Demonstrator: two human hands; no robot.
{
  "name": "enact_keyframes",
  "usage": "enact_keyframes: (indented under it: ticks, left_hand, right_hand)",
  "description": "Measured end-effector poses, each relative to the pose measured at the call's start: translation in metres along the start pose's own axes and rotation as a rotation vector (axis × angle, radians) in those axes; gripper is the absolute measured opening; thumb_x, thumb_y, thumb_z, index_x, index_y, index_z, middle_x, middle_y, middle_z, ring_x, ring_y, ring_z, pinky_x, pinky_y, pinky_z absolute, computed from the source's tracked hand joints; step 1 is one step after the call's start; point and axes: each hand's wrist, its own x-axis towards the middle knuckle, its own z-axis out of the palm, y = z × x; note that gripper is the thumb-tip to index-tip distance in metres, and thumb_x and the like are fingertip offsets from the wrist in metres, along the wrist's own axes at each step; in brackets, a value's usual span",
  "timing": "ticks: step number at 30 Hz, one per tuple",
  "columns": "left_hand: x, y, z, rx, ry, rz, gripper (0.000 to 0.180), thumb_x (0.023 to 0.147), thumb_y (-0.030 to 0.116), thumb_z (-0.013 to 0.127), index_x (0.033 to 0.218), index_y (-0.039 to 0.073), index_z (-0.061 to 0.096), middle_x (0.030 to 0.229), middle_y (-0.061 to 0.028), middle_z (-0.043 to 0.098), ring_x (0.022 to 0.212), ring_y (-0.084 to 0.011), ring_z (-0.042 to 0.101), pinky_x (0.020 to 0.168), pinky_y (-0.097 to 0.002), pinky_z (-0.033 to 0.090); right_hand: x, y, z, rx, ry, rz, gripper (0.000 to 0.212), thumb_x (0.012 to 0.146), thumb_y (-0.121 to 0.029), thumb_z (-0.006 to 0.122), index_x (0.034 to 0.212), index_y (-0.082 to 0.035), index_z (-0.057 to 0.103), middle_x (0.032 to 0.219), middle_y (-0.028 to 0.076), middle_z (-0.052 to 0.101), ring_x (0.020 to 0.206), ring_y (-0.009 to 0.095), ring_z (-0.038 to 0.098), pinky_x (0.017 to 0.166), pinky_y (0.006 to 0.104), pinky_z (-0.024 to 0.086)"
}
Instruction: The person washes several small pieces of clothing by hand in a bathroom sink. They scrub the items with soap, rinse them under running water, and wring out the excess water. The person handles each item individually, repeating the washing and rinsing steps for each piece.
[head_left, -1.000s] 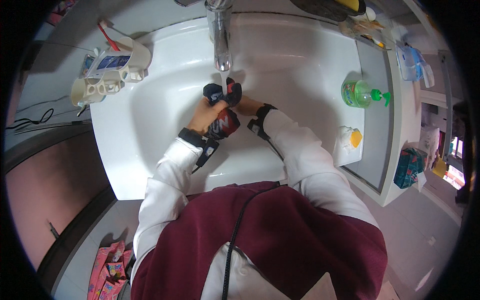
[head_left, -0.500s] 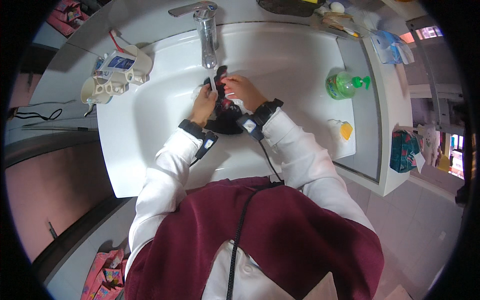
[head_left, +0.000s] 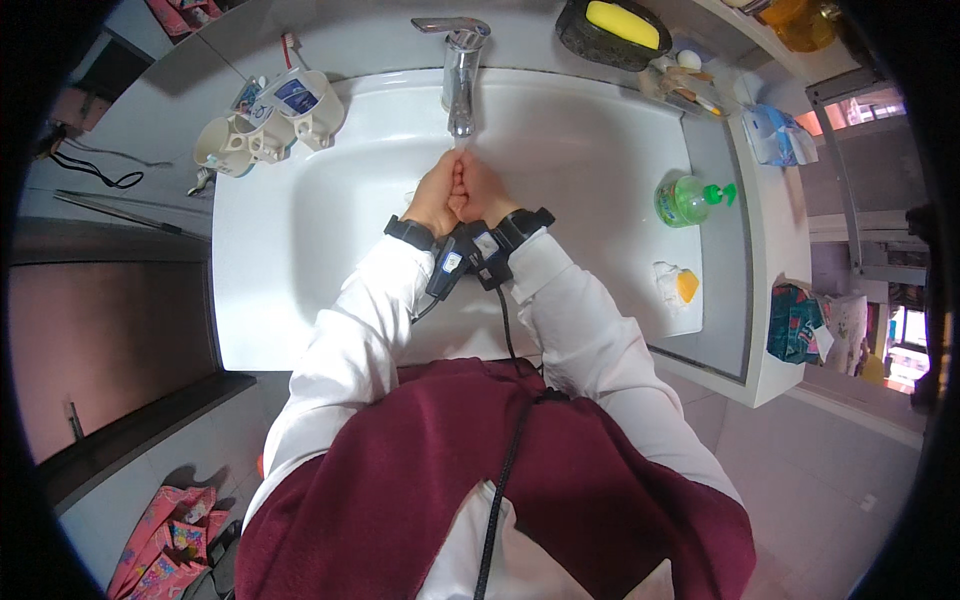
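The fingers [head_left: 459, 200] of the two hands are bent inward and meet closely, so that the left hand [head_left: 434, 195] and the right hand [head_left: 486, 192] touch each other. Whether they grasp something between the palms, I cannot tell, because the backs of the hands hide it. They do not look widely spread or released.

Both hands are just below the mouth of the tap [head_left: 461, 85], which stands at the back edge of the white sink [head_left: 340, 235]. A short pale streak under the mouth seems to be running water, and it reaches near the fingertips. Beside the left hand a small white piece shows in the sink; it is too little visible to name.

As for how far along it is, I judge that the action at the tap is in progress and not finished, since the hands are together at the water. What is already done cannot be read from this view, and how much is left also not.

On each wrist there is a black band, and the small boxes on them come close together. The green soap bottle [head_left: 683, 202] stands at the right side, well apart from both hands, and the pale cups [head_left: 322, 112] are at the left back corner.
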Motion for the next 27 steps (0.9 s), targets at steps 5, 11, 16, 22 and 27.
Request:
enact_keyframes:
  ticks: [5,11,16,22,27]
  left_hand:
    - [0.002,-0.002,-0.007,0.097,0.029,-0.03,0.03,0.084,0.035,0.047,0.062,0.014,0.044,0.05,0.0034,0.041,0.036,-0.0075,0.032,0.031,-0.0198,0.026]
    - [0.007,0.008,-0.009,0.07,-0.008,-0.141,0.036,0.085,0.04,0.043,0.062,0.013,0.041,0.047,0.0019,0.036,0.034,-0.008,0.028,0.03,-0.0192,0.024]
    - [0.026,-0.001,-0.012,0.301,0.084,0.099,0.041,0.087,0.042,0.039,0.074,0.005,0.05,0.053,-0.0035,0.044,0.041,-0.0127,0.04,0.037,-0.0266,0.032]
    - [0.05,-0.02,-0.018,0.862,0.079,0.811,0.046,0.088,0.041,0.041,0.097,-0.003,0.049,0.077,-0.0175,0.055,0.075,-0.0325,0.054,0.067,-0.0371,0.041]
    - [0.034,-0.009,-0.014,1.149,0.038,0.501,0.044,0.086,0.037,0.047,0.109,-0.001,0.044,0.105,-0.0256,0.049,0.092,-0.043,0.048,0.077,-0.0423,0.039]
  right_hand:
    - [-0.014,-0.004,0.006,-0.442,0.023,-0.13,0.032,0.087,-0.032,0.042,0.065,-0.01,0.048,0.054,0.0,0.046,0.042,0.009,0.044,0.036,0.0216,0.036]
    - [-0.015,-0.014,0.007,-0.544,-0.024,-0.116,0.033,0.088,-0.03,0.039,0.066,-0.007,0.047,0.054,0.003,0.046,0.041,0.011,0.044,0.035,0.0238,0.036]
    - [0.002,-0.01,-0.006,-1.365,-0.052,-0.716,0.031,0.086,-0.027,0.044,0.072,-0.001,0.052,0.059,0.008,0.051,0.05,0.016,0.051,0.044,0.0272,0.042]
    - [0.018,-0.004,-0.021,-0.939,0.006,-0.569,0.033,0.072,-0.022,0.059,0.09,0.004,0.05,0.084,0.02,0.056,0.08,0.031,0.057,0.068,0.0372,0.045]
    - [0.014,-0.014,-0.033,-1.478,-0.149,-0.825,0.065,0.061,-0.03,0.069,0.108,0.004,0.039,0.099,0.018,0.052,0.088,0.031,0.054,0.073,0.0381,0.043]
